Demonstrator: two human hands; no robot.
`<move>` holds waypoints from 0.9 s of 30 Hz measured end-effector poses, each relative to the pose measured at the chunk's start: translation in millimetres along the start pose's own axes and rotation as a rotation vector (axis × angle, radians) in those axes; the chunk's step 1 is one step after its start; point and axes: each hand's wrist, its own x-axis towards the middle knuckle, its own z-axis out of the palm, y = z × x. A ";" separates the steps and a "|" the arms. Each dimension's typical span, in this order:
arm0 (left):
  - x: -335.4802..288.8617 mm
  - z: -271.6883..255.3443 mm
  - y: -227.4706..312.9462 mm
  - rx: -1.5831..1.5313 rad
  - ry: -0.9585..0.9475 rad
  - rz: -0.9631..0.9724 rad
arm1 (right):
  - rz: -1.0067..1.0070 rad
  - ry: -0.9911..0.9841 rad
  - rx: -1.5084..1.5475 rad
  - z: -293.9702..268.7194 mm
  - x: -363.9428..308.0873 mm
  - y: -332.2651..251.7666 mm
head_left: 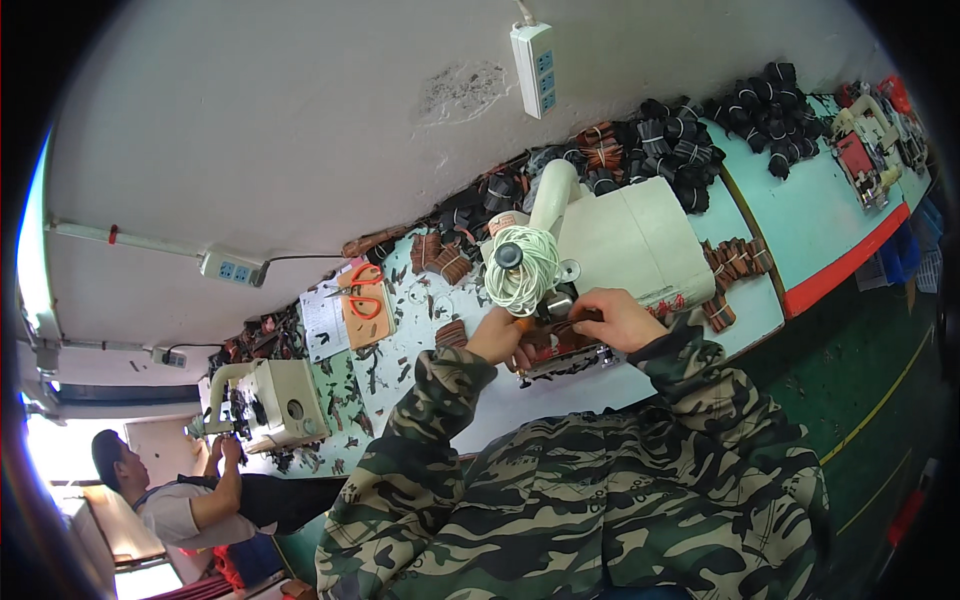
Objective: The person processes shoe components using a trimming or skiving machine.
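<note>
In the head view, my left hand (500, 338) and right hand (618, 318) bent at the sewing machine (640, 240) near the worktop's (508, 405) front edge, pinch untellable. The machine's long axis roughly followed that edge, working end leftward.

From here I see a workshop: a machine (640, 240) at the bench's (505, 402) near edge, banded bundles (660, 140) along its wall edge, scraps (375, 372) strewn across it, a co-worker (170, 515) at another machine (290, 402) past its left end.
</note>
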 end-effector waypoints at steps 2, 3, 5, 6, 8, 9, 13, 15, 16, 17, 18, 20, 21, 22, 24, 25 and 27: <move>-3.8 2.3 1.5 0.003 -0.003 0.028 | -0.156 0.132 -0.135 7.3 8.0 5.9; -3.4 -3.8 -4.1 -0.065 -0.023 0.042 | -0.154 0.138 -0.135 5.2 6.9 9.1; -8.0 -13.5 -8.3 -0.197 -0.056 0.042 | 0.019 0.178 0.049 2.5 3.5 7.7; -6.5 -12.7 -10.9 -0.197 -0.057 0.041 | 0.020 0.178 0.051 1.2 1.4 9.6; -5.0 -7.2 -15.1 -0.245 0.020 0.049 | 0.004 0.085 0.026 -3.4 -1.5 10.8; -5.6 -5.7 -16.7 -0.220 0.041 0.067 | 0.002 0.080 0.026 -4.0 -1.5 9.2; -5.2 3.2 -5.9 -0.136 0.108 0.058 | -0.082 0.027 0.031 -2.3 1.4 8.8; -2.2 15.4 1.2 -0.153 0.137 0.093 | -0.163 0.043 -0.013 4.8 6.6 7.7; -1.4 14.3 1.0 -0.150 0.135 0.095 | -0.163 0.046 -0.015 6.2 9.1 7.1; -0.8 11.5 -0.8 -0.128 0.111 0.106 | -0.135 0.041 -0.067 7.0 11.0 6.9; -0.8 8.2 -2.8 -0.105 0.086 0.116 | -0.107 0.037 -0.118 6.3 11.2 6.8; -5.7 2.9 -7.4 -0.111 0.064 0.058 | -0.069 0.120 -0.099 1.9 5.5 9.1; -9.1 4.6 -9.7 -0.045 0.074 0.063 | -0.033 0.198 -0.080 -1.7 1.7 10.3; -14.6 7.5 -11.7 0.020 0.088 0.067 | -0.033 0.201 -0.081 -5.7 -0.9 10.0; -26.0 37.1 0.4 0.179 0.171 0.156 | -0.184 0.619 -0.358 -14.8 -5.7 15.5; -26.9 56.0 0.4 0.313 0.231 0.348 | -0.163 0.625 -0.481 -19.6 -9.3 17.6; -19.4 82.7 7.2 0.442 0.285 0.552 | -0.099 0.551 -0.605 -24.2 -15.9 26.2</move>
